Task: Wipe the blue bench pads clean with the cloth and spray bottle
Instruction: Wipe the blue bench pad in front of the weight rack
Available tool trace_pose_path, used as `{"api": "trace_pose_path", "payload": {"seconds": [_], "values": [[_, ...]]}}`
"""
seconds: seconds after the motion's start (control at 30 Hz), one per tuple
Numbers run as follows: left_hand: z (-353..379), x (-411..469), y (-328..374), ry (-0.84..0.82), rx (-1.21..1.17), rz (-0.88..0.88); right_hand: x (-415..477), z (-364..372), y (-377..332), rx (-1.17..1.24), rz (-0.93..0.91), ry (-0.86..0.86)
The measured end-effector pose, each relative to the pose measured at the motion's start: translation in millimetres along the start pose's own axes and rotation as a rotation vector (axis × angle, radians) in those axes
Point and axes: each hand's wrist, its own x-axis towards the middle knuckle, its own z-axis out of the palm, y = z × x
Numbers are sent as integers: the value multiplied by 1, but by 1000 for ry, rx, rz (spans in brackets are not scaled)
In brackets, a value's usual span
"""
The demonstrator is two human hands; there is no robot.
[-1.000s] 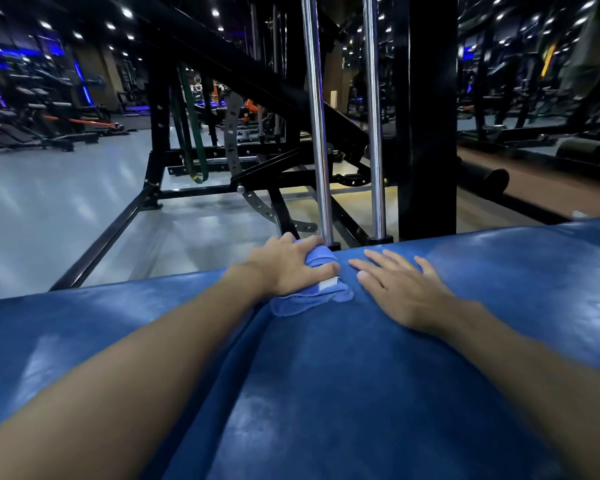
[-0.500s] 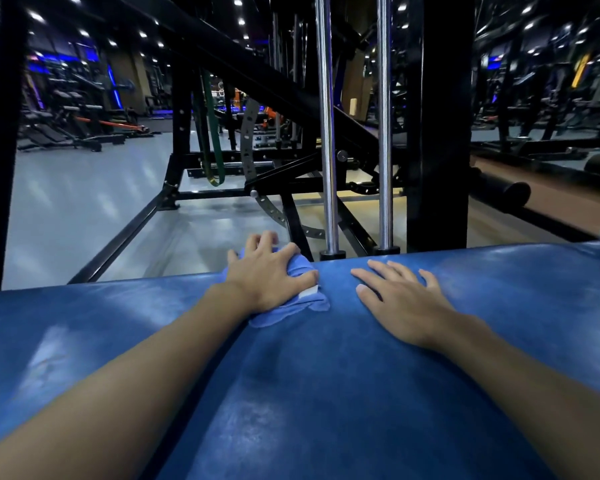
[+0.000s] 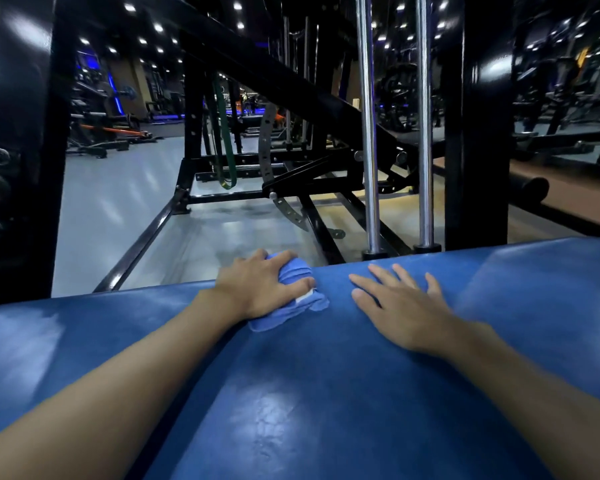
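Observation:
A wide blue bench pad point(image 3: 309, 403) fills the lower half of the head view. My left hand point(image 3: 257, 287) grips a bunched blue cloth point(image 3: 291, 311) with a white tag and presses it onto the pad near its far edge. My right hand point(image 3: 400, 306) lies flat on the pad just to the right of the cloth, fingers spread and straight. A dark seam runs down the pad under my left forearm. No spray bottle is in sight.
Beyond the pad's far edge stand two chrome guide rods point(image 3: 369, 133) and a thick black upright point(image 3: 477, 126). A black machine frame point(image 3: 243, 199) with a green band sits on the grey gym floor point(image 3: 118, 202). Another black post point(image 3: 18, 147) rises at left.
My left hand slid the cloth leftward along the pad's far edge and now holds it at about the same spot, gripped tighter. My right hand stayed flat on the pad.

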Motion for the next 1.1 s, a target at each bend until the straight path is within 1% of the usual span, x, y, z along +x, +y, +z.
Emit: {"api": "trace_pose_path", "payload": {"seconds": [0.07, 0.2, 0.27, 0.43, 0.53, 0.67, 0.73, 0.83, 0.9, 1.0, 1.1], "values": [[1, -1, -6, 12, -2, 19, 0, 0, -2, -16, 6, 3], [1, 6, 13, 2, -24, 111, -1, 0, -3, -40, 8, 15], [1, 7, 17, -5, -32, 127, -2, -1, -3, -37, 13, 9], [0, -3, -4, 4, -40, 94, -7, -11, -15, -92, 43, -25], [-5, -15, -30, 20, -53, 56, -4, -15, -49, 34, -14, 5], [-15, -38, -88, 42, -41, -3, 6, 5, -111, 153, -127, -11], [-18, -43, -104, 50, -18, -43, 8, 17, -124, 85, -144, -30], [-16, -37, -92, 37, 41, -24, 8, 20, -126, 19, -132, -50], [-16, -34, -83, 30, 12, -5, 7, 19, -126, -2, -116, -54], [-17, -37, -94, 21, -31, -10, 8, 16, -134, -71, -87, -59], [-22, -45, -113, 14, -26, -20, 11, 12, -159, -1, -130, -53]]}}
